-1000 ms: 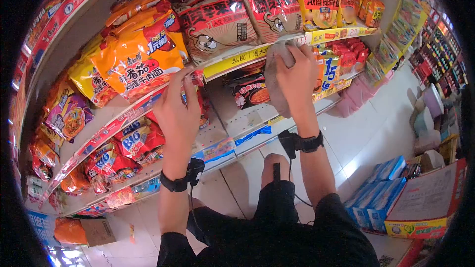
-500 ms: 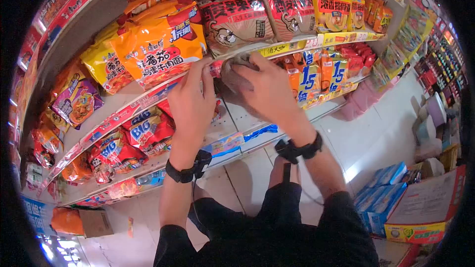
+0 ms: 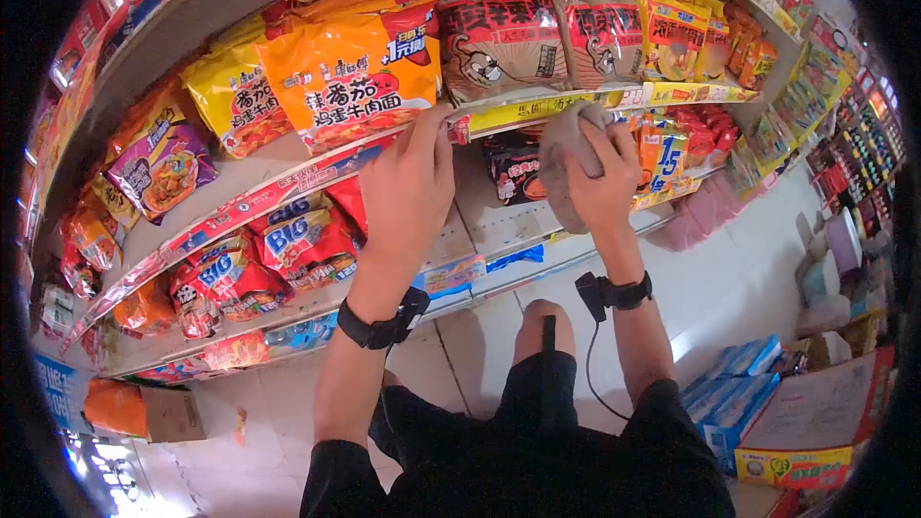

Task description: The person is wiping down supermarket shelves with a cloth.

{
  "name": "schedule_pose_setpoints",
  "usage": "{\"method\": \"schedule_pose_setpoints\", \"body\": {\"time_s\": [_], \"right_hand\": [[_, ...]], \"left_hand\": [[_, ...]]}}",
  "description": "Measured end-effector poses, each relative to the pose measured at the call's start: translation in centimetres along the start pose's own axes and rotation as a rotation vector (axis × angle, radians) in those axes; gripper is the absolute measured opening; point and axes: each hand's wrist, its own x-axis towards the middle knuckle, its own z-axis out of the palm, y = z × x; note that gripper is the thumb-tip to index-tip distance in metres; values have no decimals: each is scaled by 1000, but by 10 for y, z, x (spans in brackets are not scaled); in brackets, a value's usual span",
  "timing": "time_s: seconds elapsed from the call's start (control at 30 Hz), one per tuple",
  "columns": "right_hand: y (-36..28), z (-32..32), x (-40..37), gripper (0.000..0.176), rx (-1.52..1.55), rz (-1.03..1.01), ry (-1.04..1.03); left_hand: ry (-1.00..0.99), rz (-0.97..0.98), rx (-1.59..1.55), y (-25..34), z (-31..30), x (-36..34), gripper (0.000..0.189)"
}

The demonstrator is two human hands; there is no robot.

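Grey cloth (image 3: pixel 561 173), one: bunched in the right hand (image 3: pixel 608 177), at the front edge of the shelf, its top overlapping the yellow label strip (image 3: pixel 523 113). Whether it presses on the strip cannot be told.

Right hand: grasping the cloth, fingers curled over it. Left hand (image 3: pixel 408 187): fingers extended, tips at the shelf edge near the left end of the yellow strip; whether they pinch the edge cannot be told. Black wristbands, two: one on the left wrist (image 3: pixel 384 319), one on the right.

Lower tier: one dark pack (image 3: pixel 513 173) directly left of the cloth, partly hidden by it. Further left, two red packs (image 3: pixel 302 235) with "BIG" legible.

Upper tier, above the hands: two brown packs (image 3: pixel 504 53) in the front row. Left of these, one large orange pack (image 3: pixel 350 77), then one yellow pack (image 3: pixel 235 101), then one purple pack (image 3: pixel 163 171). Packs behind overlap; not countable.

Floor, right: blue boxes (image 3: pixel 737 398), stacked; count unclear.
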Motion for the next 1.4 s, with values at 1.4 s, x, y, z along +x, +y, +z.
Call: {"method": "schedule_pose_setpoints", "body": {"time_s": [1.4], "right_hand": [[-28,7,10,43,-69,101,-178]], "left_hand": [[93,14,-75,-5,9,-8,28]]}}
